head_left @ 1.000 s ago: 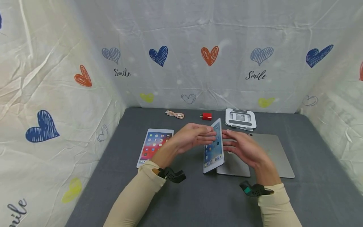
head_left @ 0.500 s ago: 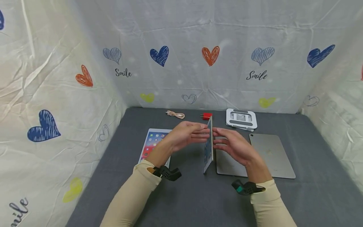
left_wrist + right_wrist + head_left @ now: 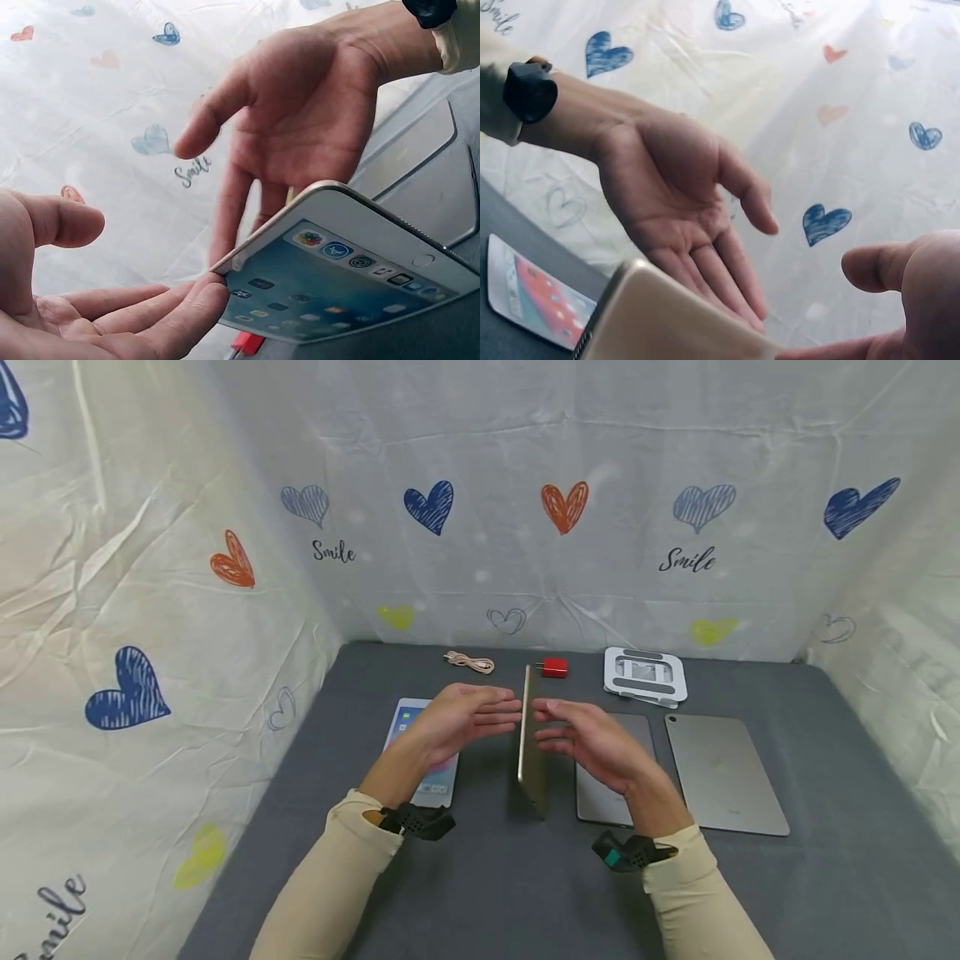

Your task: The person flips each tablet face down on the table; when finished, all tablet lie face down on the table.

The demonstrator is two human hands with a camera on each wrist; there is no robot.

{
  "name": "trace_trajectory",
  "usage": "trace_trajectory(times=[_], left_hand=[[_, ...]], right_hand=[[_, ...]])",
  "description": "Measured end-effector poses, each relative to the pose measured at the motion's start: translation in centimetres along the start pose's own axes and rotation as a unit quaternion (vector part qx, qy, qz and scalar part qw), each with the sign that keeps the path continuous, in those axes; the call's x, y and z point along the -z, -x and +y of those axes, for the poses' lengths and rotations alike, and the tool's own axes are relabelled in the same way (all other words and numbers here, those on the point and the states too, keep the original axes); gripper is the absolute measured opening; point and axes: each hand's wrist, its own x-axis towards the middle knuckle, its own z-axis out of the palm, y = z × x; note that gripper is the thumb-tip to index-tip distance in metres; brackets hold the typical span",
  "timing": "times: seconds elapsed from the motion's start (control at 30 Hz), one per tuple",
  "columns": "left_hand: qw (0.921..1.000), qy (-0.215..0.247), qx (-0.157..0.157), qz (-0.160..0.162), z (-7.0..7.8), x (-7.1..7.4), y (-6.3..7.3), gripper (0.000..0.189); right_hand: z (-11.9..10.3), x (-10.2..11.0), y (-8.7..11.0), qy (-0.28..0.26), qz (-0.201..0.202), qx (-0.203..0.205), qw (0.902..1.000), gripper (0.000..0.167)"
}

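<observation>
Soft, even brightness, faint shadows on grey table (image 3: 487,893); wrist views hazy, backdrop (image 3: 112,127) washed out

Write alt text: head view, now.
A left hand and right hand hold a gold tablet, nearly edge-on, between them at a grey table. A screen-up tablet lies left, two grey tablets right; cable, red charger and white frame behind.

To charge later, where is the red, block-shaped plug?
In the head view, the plug lies right of centre near the grey table's far edge, between the coiled beige cable and flat white stand.
</observation>
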Motion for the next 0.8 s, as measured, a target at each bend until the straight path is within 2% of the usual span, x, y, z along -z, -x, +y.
trace_trajectory(times=[0.37,0.67,0.8], left_hand=[[0.9993,-0.02,0.021,0.023,-0.3,2.2,0.6,0.047],[0.997,-0.025,0.057,0.045,-1.5,3.8,0.3,0.053],[0.9954,-0.028,0.073,0.056,-2.4,4.2,0.0,0.047]], right_hand=[[2.9,1.4,0.3,-0.021,0.013,-0.041,0.9989,0.062],[4.7,2.3,1.0,-0.027,0.022,-0.07,0.997,0.065],[5.2,2.2,1.1,-0.025,0.019,-0.076,0.9966,0.065]])
